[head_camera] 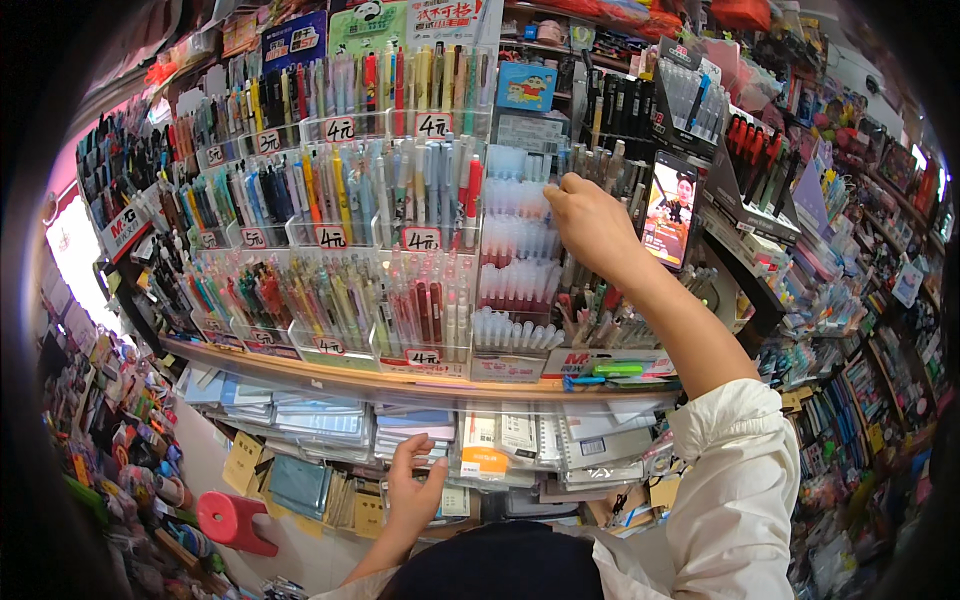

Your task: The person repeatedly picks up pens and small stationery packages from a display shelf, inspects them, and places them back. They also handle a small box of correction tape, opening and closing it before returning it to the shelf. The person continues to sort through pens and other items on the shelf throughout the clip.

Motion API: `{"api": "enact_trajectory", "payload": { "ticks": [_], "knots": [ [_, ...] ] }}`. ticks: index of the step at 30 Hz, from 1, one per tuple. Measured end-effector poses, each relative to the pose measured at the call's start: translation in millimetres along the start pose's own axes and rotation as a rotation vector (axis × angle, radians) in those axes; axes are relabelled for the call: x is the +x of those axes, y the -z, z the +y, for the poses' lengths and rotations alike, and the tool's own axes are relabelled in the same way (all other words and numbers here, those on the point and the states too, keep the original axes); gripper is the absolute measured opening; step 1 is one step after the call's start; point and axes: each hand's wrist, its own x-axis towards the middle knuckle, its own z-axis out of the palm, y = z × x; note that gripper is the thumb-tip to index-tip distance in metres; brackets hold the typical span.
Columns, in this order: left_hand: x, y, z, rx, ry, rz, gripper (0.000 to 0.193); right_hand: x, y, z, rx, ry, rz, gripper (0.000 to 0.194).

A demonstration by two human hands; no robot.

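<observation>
My right hand (594, 225) reaches up to the pen rack, its fingers curled beside a column of pens with translucent caps (517, 236). The fingertips meet the edge of that column, and whether they pinch a pen is hidden. Just right of the hand, a smartphone (670, 210) with a lit screen leans among the pens. My left hand (415, 484) is low in front of the shelf, fingers apart and holding nothing. Behind it lie stacked notebooks (322, 420) and an orange-and-white packet (482, 450).
Clear acrylic holders (334, 236) with many pens and price tags fill the rack. A wooden ledge (420, 386) runs below, bearing a green marker (617, 370). A red plastic stool (234, 523) stands at lower left. Black pen display boxes (750, 184) project at right.
</observation>
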Motion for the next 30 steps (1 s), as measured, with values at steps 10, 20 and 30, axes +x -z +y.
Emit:
{"api": "enact_trajectory", "payload": {
  "ticks": [10,20,30],
  "knots": [
    [-3.0,-1.4,0.7,0.070,-0.003,-0.011,0.039,-12.4,-1.9,-14.6,0.026,-0.075,0.120,0.024],
    [-2.1,-2.9,-1.4,0.031,-0.010,0.024,0.031,-16.6,7.7,-20.8,0.343,-0.140,0.158,0.016],
    [-1.4,-4.8,-2.1,0.346,-0.180,-0.186,0.054,-169.6,51.7,-97.2,0.765,-0.243,-0.037,0.014]
  ]
}}
